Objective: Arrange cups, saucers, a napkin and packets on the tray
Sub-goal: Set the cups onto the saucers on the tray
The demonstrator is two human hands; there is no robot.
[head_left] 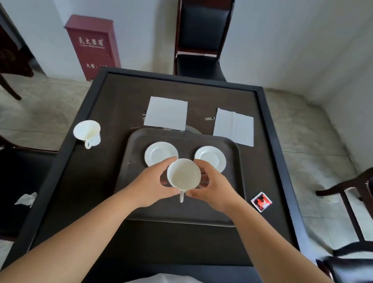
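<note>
I hold a white cup (pixel 183 174) with both hands over the dark tray (pixel 230 214). My left hand (pixel 153 183) wraps round its left side and my right hand (pixel 215 188) wraps round its right side. The cup's handle points back at me. I cannot tell if the cup is up in the air or sitting on the tray.

Two saucers are already on the tray. The left saucer (pixel 157 153) and the right saucer (pixel 212 159) sit side by side, a little apart. The cup is in front of the gap between them, and my fingers partly cover their near edges.

What could go wrong? I think the cup could come down on a saucer's edge and not in the middle. Then it could tip or slide. My fingers could also bump a saucer and push it out of place.

The other cup (pixel 87 133) leans at the left edge of the table (pixel 121 92), well away from the tray. It looks close to the side, so a knock could send it off.

Two napkins lie past the tray. The left napkin (pixel 166 113) and the right napkin (pixel 235 126) are flat on the table. A small packet (pixel 261 201) lies to the right of the tray.

Nothing stands between the cup and the saucers. Chairs stand around the table.
</note>
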